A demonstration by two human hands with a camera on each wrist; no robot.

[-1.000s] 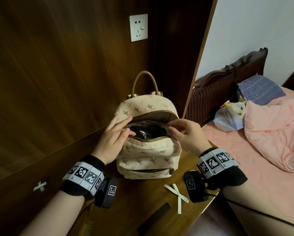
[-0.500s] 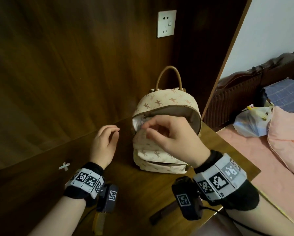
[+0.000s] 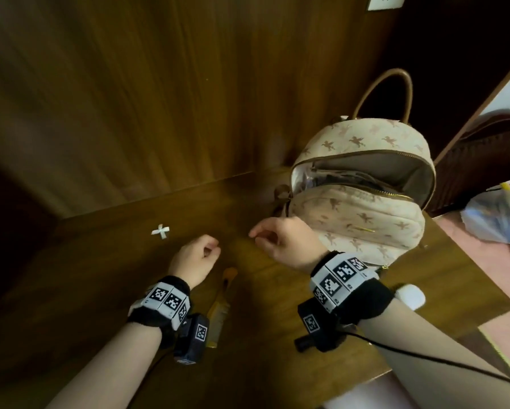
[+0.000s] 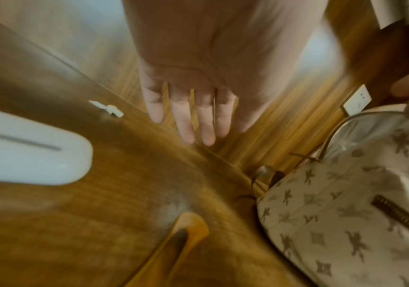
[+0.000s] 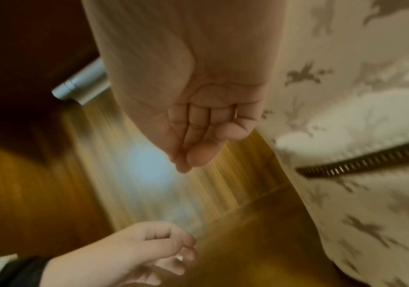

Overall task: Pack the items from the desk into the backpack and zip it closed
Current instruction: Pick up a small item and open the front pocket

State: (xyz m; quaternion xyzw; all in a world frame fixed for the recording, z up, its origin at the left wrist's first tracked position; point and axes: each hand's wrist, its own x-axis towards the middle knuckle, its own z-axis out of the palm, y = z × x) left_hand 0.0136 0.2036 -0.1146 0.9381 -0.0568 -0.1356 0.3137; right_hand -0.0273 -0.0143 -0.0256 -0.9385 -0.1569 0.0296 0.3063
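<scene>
Backpack [image 3: 363,214] upright, beige, horse-printed, main zipper open

The backpack [image 3: 363,219] is cream with brown horse figures (handle tan), the desk [image 3: 129,290] dark brown wood.

- Backpack [image 3: 363,199] stands upright on desk [image 3: 115,261], at its back right.
- Comb [image 3: 218,311] lies before it, to the left.
- Tape cross [image 3: 160,231] lies further left.

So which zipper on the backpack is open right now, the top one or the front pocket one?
The top one: the backpack main compartment gapes wide, showing its lining, while the front pocket zipper lower down lies closed.
</scene>
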